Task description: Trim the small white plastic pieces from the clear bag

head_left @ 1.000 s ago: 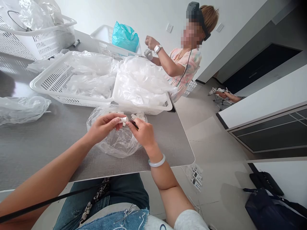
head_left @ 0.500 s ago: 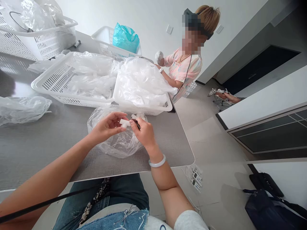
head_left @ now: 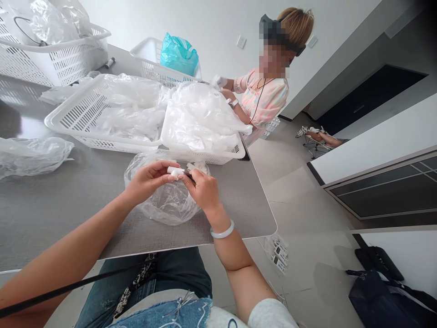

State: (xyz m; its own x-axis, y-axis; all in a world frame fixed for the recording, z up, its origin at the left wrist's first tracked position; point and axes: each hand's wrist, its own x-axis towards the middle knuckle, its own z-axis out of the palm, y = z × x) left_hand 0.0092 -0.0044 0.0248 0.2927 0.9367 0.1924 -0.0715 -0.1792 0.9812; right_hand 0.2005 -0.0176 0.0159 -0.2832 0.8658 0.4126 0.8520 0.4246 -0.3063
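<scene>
My left hand point(head_left: 148, 178) pinches a small white cylindrical plastic piece point(head_left: 175, 171) between thumb and fingertips. My right hand point(head_left: 203, 189) meets it from the other side, gripping a thin black item point(head_left: 190, 177) too small to name, whose tip lies against the white piece. Below both hands sits a clear plastic bag point(head_left: 164, 205), gathered open on the grey table point(head_left: 68, 205). More white pieces point(head_left: 195, 167) lie at its far side, partly hidden by my right hand.
Two white slatted baskets point(head_left: 102, 123) full of clear film stand just beyond the bag. Further back are more baskets and a teal bag point(head_left: 179, 54). A co-worker point(head_left: 262, 95) sits across the table corner. The table edge runs close to my right.
My hands have drawn closer, and the white piece has turned in my left fingers. The co-worker's raised hands have dropped toward the table.
</scene>
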